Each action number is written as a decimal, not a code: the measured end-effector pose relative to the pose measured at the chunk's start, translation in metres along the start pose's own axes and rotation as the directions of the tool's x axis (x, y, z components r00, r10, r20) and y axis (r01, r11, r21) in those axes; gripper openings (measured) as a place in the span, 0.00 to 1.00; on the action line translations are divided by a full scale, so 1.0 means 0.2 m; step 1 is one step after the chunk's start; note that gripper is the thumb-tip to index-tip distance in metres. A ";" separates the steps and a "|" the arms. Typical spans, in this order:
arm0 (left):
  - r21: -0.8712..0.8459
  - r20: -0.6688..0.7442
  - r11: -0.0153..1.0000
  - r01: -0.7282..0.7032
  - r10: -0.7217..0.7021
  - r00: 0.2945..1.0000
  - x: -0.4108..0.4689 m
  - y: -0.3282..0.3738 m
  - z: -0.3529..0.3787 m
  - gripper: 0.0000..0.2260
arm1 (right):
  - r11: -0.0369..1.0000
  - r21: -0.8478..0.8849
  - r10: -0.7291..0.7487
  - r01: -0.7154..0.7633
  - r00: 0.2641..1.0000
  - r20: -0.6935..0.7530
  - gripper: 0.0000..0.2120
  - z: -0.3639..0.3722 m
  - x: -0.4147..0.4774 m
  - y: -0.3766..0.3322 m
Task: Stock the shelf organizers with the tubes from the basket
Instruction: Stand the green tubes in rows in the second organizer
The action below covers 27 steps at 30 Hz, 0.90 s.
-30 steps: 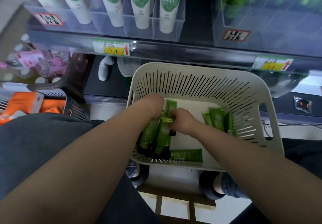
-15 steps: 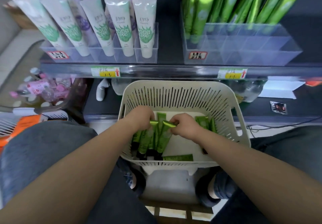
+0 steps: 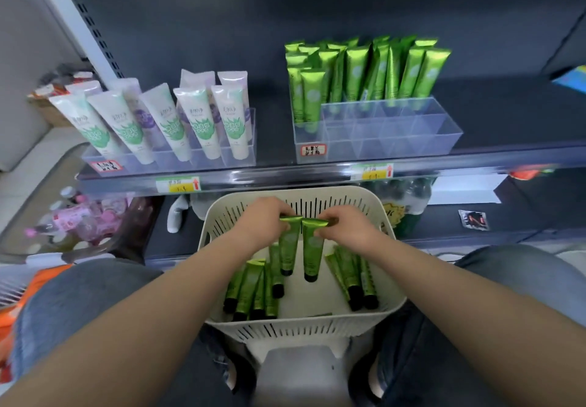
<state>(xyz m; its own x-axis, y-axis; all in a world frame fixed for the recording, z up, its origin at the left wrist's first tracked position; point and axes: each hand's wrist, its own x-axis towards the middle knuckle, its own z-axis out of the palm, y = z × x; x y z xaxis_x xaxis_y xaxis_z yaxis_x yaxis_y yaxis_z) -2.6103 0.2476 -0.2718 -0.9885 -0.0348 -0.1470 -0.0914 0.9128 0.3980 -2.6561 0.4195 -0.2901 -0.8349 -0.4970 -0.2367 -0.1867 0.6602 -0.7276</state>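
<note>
Your left grip point(image 3: 266, 221) is clamped on the flat crimped end of one glossy green squeeze tube with a black cap point(image 3: 290, 245), fingers curled over the top edge. Your right grip point(image 3: 347, 227) is clamped the same way on a second green black-capped tube point(image 3: 312, 248). The two tubes hang side by side, caps down, just beside each other between your hands and above the floor of the cream slotted plastic basket point(image 3: 301, 330), which sits between your knees in grey-blue trousers point(image 3: 79, 295).

More green tubes lie in the basket. A left bunch point(image 3: 253, 289) lies near your left forearm and a right bunch point(image 3: 352, 276) lies against the right wall, all with caps pointing toward you.

Beyond the basket runs the dark shelf with a clear front rail point(image 3: 285, 175). On its right part stands the clear acrylic divided organizer point(image 3: 380, 134), with a red-bordered handwritten label point(image 3: 313, 150) on its near left corner. Upright green tubes point(image 3: 364, 70) stand in its far row and at its left end, crimped ends up. To the left, well apart from it, a second clear acrylic organizer point(image 3: 177, 161) holds white tubes with green and purple prints point(image 3: 196, 121), leaning away to the far side.

Two green and yellow price tags point(image 3: 179, 184) are fixed on the rail, one below each organizer. Low on the far left you can see pink bottles point(image 3: 79, 219) and an orange pack point(image 3: 31, 280)
</note>
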 end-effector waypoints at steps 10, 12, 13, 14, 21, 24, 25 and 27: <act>0.063 -0.116 0.993 -0.099 0.106 0.988 0.11 0.26 -0.16 0.12 | 0.993 0.109 -0.032 0.047 0.991 -0.132 0.04 -0.31 -0.05 -0.02; 0.075 -0.144 0.991 -0.109 0.119 0.982 0.13 0.30 -0.20 0.12 | 0.991 0.117 -0.048 0.067 0.986 -0.158 0.03 -0.38 -0.04 -0.03; 0.076 -0.158 0.991 -0.113 0.124 0.980 0.15 0.32 -0.22 0.12 | 0.990 0.120 -0.048 0.069 0.984 -0.169 0.02 -0.41 -0.04 -0.04; 0.074 -0.170 0.990 -0.116 0.128 0.977 0.16 0.34 -0.24 0.12 | 0.989 0.128 -0.046 0.070 0.983 -0.180 0.02 -0.44 -0.03 -0.04; 0.071 -0.218 0.990 -0.122 0.135 0.967 0.28 0.46 -0.39 0.11 | 0.970 0.210 -0.075 0.124 0.971 -0.228 0.01 -0.62 0.04 -0.11; 0.048 -0.229 0.993 -0.111 0.119 0.966 0.33 0.50 -0.46 0.12 | 0.956 0.253 -0.088 0.150 0.967 -0.240 0.02 -0.68 0.06 -0.16; 0.039 -0.232 0.994 -0.105 0.111 0.966 0.35 0.51 -0.48 0.13 | 0.955 0.251 -0.095 0.157 0.965 -0.244 0.03 -0.70 0.08 -0.17; 0.029 -0.241 0.995 -0.098 0.102 0.965 0.38 0.54 -0.52 0.15 | 0.949 0.266 -0.103 0.171 0.962 -0.252 0.02 -0.74 0.11 -0.19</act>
<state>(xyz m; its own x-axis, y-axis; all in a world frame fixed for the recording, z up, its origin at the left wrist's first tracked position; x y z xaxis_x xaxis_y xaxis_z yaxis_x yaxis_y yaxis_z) -2.7074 0.3004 -0.1456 -0.9924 -0.0388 0.1169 0.0091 0.9234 0.3836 -2.7442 0.4673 -0.1725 -0.9147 -0.4041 0.0096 -0.1825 0.3916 -0.9019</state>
